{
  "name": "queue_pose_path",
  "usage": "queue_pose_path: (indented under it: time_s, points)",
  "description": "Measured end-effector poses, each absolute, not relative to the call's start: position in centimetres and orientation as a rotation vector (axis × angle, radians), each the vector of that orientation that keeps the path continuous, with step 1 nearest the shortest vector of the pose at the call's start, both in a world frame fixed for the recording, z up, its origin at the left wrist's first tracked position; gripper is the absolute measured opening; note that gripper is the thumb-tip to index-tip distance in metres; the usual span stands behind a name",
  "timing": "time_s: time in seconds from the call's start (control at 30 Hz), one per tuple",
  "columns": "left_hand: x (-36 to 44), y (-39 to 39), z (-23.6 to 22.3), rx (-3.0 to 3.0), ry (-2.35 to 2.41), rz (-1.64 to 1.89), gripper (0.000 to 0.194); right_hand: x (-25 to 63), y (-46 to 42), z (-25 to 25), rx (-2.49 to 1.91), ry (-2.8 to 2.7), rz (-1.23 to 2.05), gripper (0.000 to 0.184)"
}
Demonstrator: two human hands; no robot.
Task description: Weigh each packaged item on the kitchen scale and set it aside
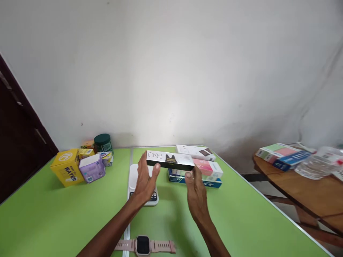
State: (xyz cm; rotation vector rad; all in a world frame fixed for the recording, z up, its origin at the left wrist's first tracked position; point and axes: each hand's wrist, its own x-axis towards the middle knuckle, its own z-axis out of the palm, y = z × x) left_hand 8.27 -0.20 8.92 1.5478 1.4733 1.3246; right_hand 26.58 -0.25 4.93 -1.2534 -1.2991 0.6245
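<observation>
My left hand [146, 182] and right hand [196, 191] are gripping opposite ends of the black-and-silver box [170, 161], which I am holding aloft at twelve o'clock, the white scale [134, 181] sitting at eleven.

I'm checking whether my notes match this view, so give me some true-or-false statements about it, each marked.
1. The left hand grips the black and silver box. True.
2. The smartwatch lies on the white scale. False: the smartwatch lies on the green table.
3. The yellow box stands to the left of the purple pack. True.
4. The dark green jar is on the wooden surface. False: the dark green jar is on the green table.
5. A clear plastic bottle lies on the wooden surface. True.
</observation>
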Motion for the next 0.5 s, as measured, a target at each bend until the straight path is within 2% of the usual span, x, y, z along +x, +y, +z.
queue_pose_path:
  time_s: [0.17, 0.27, 0.43, 0.5]
  points:
    - [1.1, -2.6, 3.2, 1.416, 1.658, 1.323, 0.087, 20.5, 0.2, 0.5, -1.267, -1.351, 0.864, 0.087]
    - [-0.7, -2.7, 0.3, 1.415, 1.662, 1.224, 0.085, 19.5, 0.8, -1.8, -1.297, -1.368, 0.877, 0.085]
    - [-1.5, -2.7, -1.4, 1.440, 1.623, 1.219, 0.084, 20.1, 1.4, -3.4, -1.316, -1.406, 0.891, 0.078]
    - [-1.8, -2.7, -1.7, 1.379, 1.614, 1.250, 0.086, 20.4, 1.8, -3.9, -1.343, -1.322, 0.895, 0.082]
